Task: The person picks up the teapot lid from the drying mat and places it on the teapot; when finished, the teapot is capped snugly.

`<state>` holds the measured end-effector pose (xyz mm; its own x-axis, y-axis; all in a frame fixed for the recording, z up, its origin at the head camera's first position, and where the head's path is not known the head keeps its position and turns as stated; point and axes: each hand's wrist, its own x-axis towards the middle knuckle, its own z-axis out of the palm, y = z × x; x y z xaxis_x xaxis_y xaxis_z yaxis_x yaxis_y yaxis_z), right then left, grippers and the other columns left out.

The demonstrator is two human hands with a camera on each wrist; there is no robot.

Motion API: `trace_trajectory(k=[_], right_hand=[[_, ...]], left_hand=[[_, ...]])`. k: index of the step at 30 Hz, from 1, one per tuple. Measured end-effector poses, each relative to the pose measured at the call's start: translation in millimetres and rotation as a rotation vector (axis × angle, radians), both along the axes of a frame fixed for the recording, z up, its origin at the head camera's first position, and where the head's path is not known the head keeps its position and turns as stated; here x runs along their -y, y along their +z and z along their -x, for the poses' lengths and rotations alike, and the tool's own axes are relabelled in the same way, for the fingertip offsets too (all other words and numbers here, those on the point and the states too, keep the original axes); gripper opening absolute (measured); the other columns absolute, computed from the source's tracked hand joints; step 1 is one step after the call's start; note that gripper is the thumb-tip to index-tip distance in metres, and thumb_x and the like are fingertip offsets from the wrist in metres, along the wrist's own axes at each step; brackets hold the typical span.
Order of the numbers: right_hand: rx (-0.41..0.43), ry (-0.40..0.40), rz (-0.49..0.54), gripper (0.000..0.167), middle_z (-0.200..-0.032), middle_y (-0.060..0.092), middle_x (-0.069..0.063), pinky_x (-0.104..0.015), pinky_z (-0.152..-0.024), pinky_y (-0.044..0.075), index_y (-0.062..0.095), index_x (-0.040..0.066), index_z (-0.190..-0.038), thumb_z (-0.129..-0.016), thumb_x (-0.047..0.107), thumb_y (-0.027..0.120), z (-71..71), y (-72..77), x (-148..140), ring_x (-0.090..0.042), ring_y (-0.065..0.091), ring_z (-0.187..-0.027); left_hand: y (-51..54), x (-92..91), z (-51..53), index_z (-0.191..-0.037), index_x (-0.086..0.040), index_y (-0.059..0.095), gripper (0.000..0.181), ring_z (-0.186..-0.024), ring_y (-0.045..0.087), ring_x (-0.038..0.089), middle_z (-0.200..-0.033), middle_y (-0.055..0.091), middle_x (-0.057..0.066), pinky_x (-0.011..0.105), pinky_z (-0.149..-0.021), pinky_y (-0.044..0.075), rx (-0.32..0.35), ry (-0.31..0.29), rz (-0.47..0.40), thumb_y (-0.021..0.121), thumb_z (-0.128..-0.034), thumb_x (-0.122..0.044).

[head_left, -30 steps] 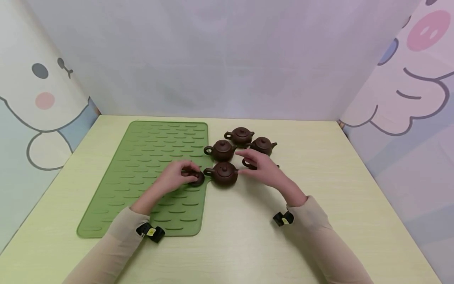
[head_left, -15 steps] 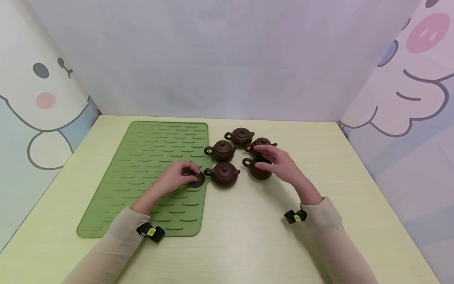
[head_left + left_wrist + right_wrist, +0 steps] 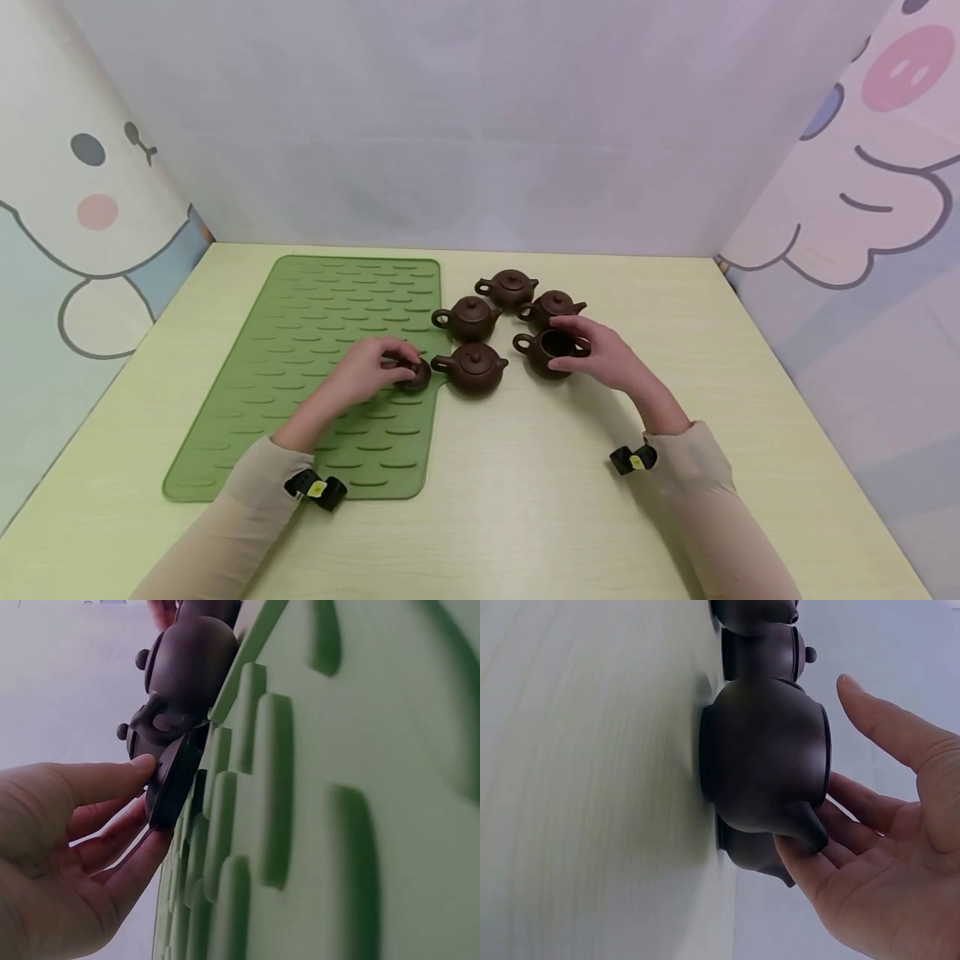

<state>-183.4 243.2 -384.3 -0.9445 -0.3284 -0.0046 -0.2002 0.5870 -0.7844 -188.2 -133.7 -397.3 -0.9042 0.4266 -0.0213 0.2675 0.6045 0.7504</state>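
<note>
In the head view my left hand [image 3: 367, 372] pinches a dark brown teapot lid [image 3: 415, 377] at the right edge of the green mat. The left wrist view has the lid [image 3: 172, 784] tilted, thumb on one side and fingertips at its lower rim. My right hand [image 3: 600, 353] is at a lidless teapot [image 3: 542, 360] whose round opening faces up. In the right wrist view the fingers pass behind this teapot's spout [image 3: 804, 825], while the thumb is held apart from its rim. Left of it stands a lidded teapot [image 3: 474, 375], its handle pointing towards the lid.
Behind these stand other lidded teapots: one at the left [image 3: 471, 321], one at the back [image 3: 512, 287] and one at the right [image 3: 555, 305]. The textured green mat [image 3: 300, 417] covers the table's left part. Pale wood table [image 3: 495, 492] stretches in front and to the right.
My right hand has moved right, from beside the front lidded teapot to the lidless one, and its thumb and fingers now spread at the opening. The left hand and lid have shifted slightly left.
</note>
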Motion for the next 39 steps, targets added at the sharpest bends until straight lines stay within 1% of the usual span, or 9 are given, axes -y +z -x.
trace_trajectory(k=[4, 11, 15, 20, 25, 27, 32, 36, 39], right_hand=[[-0.002, -0.007, -0.016, 0.065, -0.143, 0.053, -0.022, -0.055, -0.113, 0.04, 0.052, 0.0, -0.141, -0.084, 0.014, 0.08, -1.2, -2.1, -1, -0.041, 0.049, -0.136], [-0.021, -0.037, -0.06, 0.059, -0.14, 0.057, -0.021, -0.054, -0.109, 0.043, 0.056, 0.005, -0.138, -0.085, 0.015, 0.08, -2.5, -3.5, -2, -0.04, 0.053, -0.132], [-0.031, -0.043, -0.065, 0.059, -0.139, 0.058, -0.02, -0.054, -0.109, 0.044, 0.058, 0.006, -0.137, -0.083, 0.015, 0.081, -3.1, -1.7, -1, -0.038, 0.055, -0.13], [-0.031, -0.049, -0.063, 0.058, -0.139, 0.058, -0.02, -0.053, -0.11, 0.043, 0.059, 0.005, -0.136, -0.083, 0.012, 0.081, -3.8, -0.8, 0, -0.038, 0.054, -0.131], [-0.041, -0.048, -0.072, 0.059, -0.138, 0.059, -0.019, -0.053, -0.11, 0.042, 0.06, 0.006, -0.135, -0.082, 0.014, 0.082, -3.2, -1.4, 0, -0.037, 0.053, -0.13], [-0.042, -0.048, -0.075, 0.059, -0.137, 0.06, -0.019, -0.053, -0.11, 0.042, 0.06, 0.007, -0.135, -0.081, 0.014, 0.083, -2.5, -1.5, 1, -0.037, 0.054, -0.13], [-0.036, -0.049, -0.079, 0.058, -0.137, 0.06, -0.018, -0.053, -0.109, 0.043, 0.061, 0.008, -0.135, -0.081, 0.016, 0.083, -1.5, -2.1, 0, -0.036, 0.054, -0.13], [-0.033, -0.048, -0.082, 0.059, -0.138, 0.06, -0.018, -0.053, -0.109, 0.043, 0.06, 0.009, -0.135, -0.082, 0.017, 0.083, -0.9, -3.4, -1, -0.036, 0.054, -0.131], [-0.028, -0.046, -0.076, 0.059, -0.138, 0.059, -0.018, -0.052, -0.109, 0.044, 0.06, 0.009, -0.136, -0.082, 0.017, 0.083, -0.7, -4.8, -2, -0.036, 0.054, -0.131]], left_hand=[[4.3, -0.4, 0.1, -0.103, -0.006, 0.073, 0.012, -0.117, 0.063, 0.033, -0.122, 0.069, 0.016, 0.043, -0.099, 0.055, 0.002, 0.005, -0.013, 0.071, -0.0908, -0.007], [16.8, -1.2, -1.5, -0.103, -0.007, 0.073, 0.013, -0.118, 0.063, 0.033, -0.122, 0.069, 0.015, 0.043, -0.098, 0.056, 0.001, 0.019, 0.006, 0.072, -0.0902, -0.008], [25.2, -1.3, -1.2, -0.103, -0.006, 0.073, 0.012, -0.118, 0.062, 0.032, -0.123, 0.068, 0.015, 0.042, -0.098, 0.056, 0.013, 0.025, -0.02, 0.071, -0.0908, -0.007], [35.2, -6.2, 0.6, -0.103, -0.007, 0.073, 0.012, -0.117, 0.063, 0.03, -0.122, 0.069, 0.013, 0.041, -0.096, 0.057, -0.01, 0.01, -0.04, 0.071, -0.0909, -0.007], [41.6, -16.5, 1.9, -0.103, -0.01, 0.073, 0.013, -0.117, 0.064, 0.027, -0.122, 0.07, 0.01, 0.038, -0.095, 0.058, -0.037, -0.01, -0.025, 0.073, -0.0904, -0.01], [43.3, -21.8, 2.5, -0.104, -0.01, 0.073, 0.014, -0.117, 0.064, 0.027, -0.123, 0.069, 0.01, 0.038, -0.095, 0.058, -0.036, -0.02, -0.029, 0.073, -0.0904, -0.01], [46.7, -36.8, 4.5, -0.104, -0.01, 0.073, 0.014, -0.118, 0.063, 0.026, -0.124, 0.069, 0.009, 0.036, -0.095, 0.058, -0.026, -0.044, -0.062, 0.073, -0.09, -0.009], [49.3, -50.4, 6.0, -0.103, -0.01, 0.073, 0.013, -0.117, 0.064, 0.024, -0.121, 0.07, 0.007, 0.034, -0.095, 0.058, -0.031, -0.062, -0.082, 0.073, -0.0899, -0.009], [51.0, -61.1, 6.8, -0.104, -0.01, 0.073, 0.014, -0.118, 0.063, 0.024, -0.121, 0.07, 0.007, 0.035, -0.096, 0.057, -0.039, -0.081, -0.091, 0.073, -0.0903, -0.01]])
